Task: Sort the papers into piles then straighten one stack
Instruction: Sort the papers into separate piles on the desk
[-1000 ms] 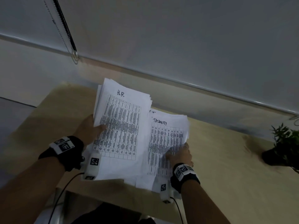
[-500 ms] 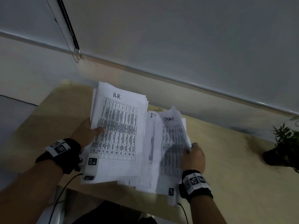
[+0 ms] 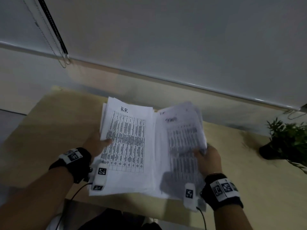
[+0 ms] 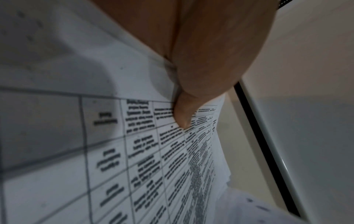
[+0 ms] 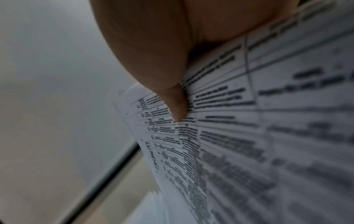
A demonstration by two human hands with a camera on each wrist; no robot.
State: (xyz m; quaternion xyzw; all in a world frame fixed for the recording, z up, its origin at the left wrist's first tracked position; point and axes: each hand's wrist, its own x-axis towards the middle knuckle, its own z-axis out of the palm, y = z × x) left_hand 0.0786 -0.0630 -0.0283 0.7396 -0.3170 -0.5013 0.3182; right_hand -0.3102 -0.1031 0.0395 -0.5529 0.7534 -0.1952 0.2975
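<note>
Head view: left hand [image 3: 97,143] thumb atop H.R. stack [image 3: 126,146], fingers beneath

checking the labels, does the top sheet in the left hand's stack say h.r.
Yes, "H.R." is handwritten at the top of the sheet that the left hand holds.

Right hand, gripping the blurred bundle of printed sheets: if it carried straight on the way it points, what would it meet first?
The right hand points away from the body, toward the wall. Beyond its bundle of white printed table sheets lies only bare light wooden tabletop, then the pale wall ledge. The dark potted plant sits off to the right. Depth is uncertain.
</note>
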